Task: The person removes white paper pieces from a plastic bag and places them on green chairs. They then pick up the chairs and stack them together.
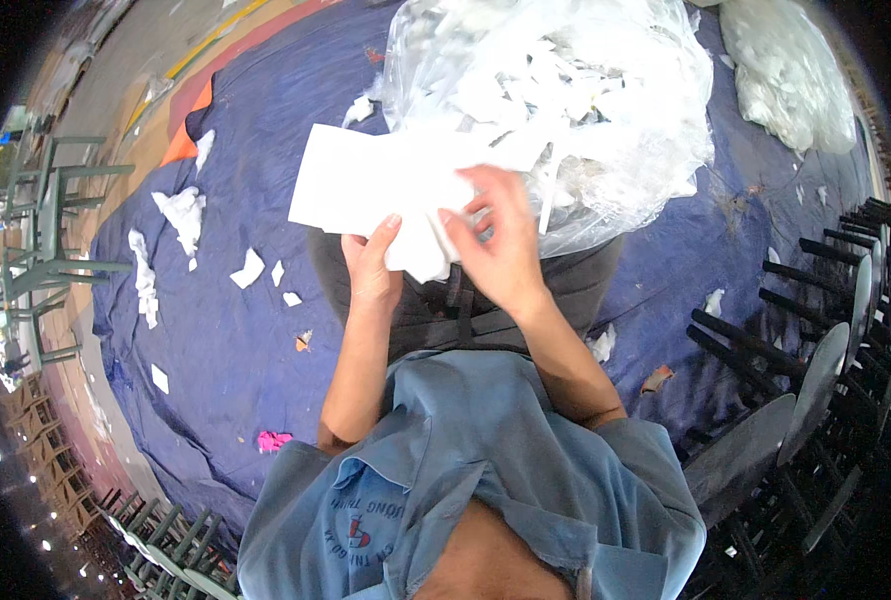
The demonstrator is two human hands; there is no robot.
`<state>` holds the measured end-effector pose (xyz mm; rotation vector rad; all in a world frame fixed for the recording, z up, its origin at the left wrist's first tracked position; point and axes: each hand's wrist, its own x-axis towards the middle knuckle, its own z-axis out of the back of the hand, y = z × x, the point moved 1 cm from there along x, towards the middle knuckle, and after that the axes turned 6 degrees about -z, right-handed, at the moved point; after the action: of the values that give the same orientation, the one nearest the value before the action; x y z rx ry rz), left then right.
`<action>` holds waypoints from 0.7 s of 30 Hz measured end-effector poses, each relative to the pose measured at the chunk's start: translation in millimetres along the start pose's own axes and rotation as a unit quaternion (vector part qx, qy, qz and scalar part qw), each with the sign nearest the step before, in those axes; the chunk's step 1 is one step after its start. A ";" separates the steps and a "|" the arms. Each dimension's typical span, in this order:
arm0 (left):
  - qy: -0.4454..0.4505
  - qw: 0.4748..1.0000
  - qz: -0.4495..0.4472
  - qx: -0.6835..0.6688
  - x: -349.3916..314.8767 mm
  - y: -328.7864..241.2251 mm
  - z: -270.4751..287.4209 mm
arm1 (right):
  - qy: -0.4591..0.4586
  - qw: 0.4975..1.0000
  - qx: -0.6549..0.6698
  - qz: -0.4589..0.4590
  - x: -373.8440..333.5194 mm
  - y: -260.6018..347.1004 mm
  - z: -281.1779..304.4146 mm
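My left hand (pixel 373 258) grips a flat white sheet (pixel 351 180) by its near edge, thumb on top. The sheet reaches out to the left and bends down into a soft white fold (pixel 421 250) at its near right. At its right side, my right hand (pixel 498 235) has its fingers curled and somewhat smeared by motion. Its thumb and forefinger tips touch or lie just over the white material, and a firm hold does not show. Just beyond the hands sits a large clear plastic bag (pixel 656 140), full of torn white scraps (pixel 556 85).
A blue tarp (pixel 236 380) spreads beneath me, strewn with white scraps (pixel 181 215) and a pink piece (pixel 274 441). Another filled plastic bag (pixel 791 80) stands at the far right. Stacked chairs (pixel 816 380) crowd the right side; green chairs (pixel 61 210) stand at the left.
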<state>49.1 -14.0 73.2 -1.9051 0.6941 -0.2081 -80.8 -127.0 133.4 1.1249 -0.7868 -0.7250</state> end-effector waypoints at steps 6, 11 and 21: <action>0.011 1.000 0.010 -0.028 -5.1 5.8 19.1 | 0.063 0.993 -0.016 -0.100 20.1 -59.1 16.5; 0.041 0.998 -0.007 -0.055 -3.2 -5.9 42.2 | 0.004 0.992 -0.018 -0.123 54.1 -63.9 62.7; -0.024 0.997 -0.008 -0.073 5.4 -5.0 55.1 | -0.076 0.916 -0.380 -0.104 69.9 -48.0 112.2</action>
<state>79.7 27.7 52.7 -2.0485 0.6764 -0.1244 -142.7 -253.1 125.7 0.4445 -0.4367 -1.1793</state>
